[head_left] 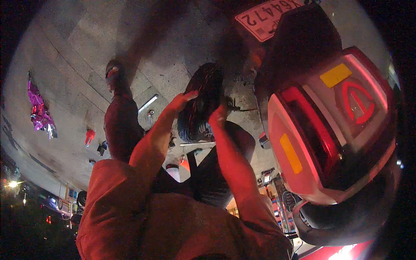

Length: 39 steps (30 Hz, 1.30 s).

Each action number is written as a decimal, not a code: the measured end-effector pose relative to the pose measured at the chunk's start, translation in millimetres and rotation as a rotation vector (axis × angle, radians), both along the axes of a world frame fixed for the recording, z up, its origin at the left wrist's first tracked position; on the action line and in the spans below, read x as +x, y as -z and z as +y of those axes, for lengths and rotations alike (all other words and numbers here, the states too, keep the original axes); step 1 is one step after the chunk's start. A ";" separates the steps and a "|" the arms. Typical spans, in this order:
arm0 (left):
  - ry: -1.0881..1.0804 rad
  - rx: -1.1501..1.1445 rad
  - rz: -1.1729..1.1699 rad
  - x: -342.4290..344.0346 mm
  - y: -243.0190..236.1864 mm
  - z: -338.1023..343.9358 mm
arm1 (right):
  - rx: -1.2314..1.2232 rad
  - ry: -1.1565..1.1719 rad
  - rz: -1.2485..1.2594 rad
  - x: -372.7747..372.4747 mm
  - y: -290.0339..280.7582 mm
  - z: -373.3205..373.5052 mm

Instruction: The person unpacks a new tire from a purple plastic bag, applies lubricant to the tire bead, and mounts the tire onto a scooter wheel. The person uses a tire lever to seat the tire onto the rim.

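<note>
A black tire with a grooved tread stands between my legs, held from both sides. My left hand presses its left side, thumb lying toward the tread. On the right side, my right hand grips the edge, most of its fingers dark or hidden. The tire's lower part shows dimly between my forearms. Just right of my right hand, a dark thin part sits low by the scooter.
A scooter with a red tail light fills the right, its plate at the top. On the paved ground at left lie a shiny purple wrapper, a red item, a metal bar and a small metal piece.
</note>
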<state>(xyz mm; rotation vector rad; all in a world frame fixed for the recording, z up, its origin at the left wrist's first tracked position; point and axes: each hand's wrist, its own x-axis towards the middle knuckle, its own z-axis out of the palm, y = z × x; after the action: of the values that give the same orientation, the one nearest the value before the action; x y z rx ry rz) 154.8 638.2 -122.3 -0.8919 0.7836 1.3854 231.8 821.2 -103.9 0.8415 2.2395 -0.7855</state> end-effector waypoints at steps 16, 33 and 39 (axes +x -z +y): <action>-0.110 0.019 0.093 6.0 -7.4 0.4 | 0.168 -0.054 -0.053 8.5 49.8 -9.9; -0.346 -0.012 0.128 9.4 -36.0 -23.2 | 0.264 -0.491 0.570 -17.8 -38.2 -18.5; -0.234 -0.061 0.107 7.7 -23.7 -25.5 | 0.146 -0.213 0.477 1.9 -3.3 -31.6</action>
<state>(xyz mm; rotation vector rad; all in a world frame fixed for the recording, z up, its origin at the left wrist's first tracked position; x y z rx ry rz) 162.5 612.6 -98.7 -0.9871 0.8254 1.6328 233.7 789.7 -100.6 0.5000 2.7796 -0.7900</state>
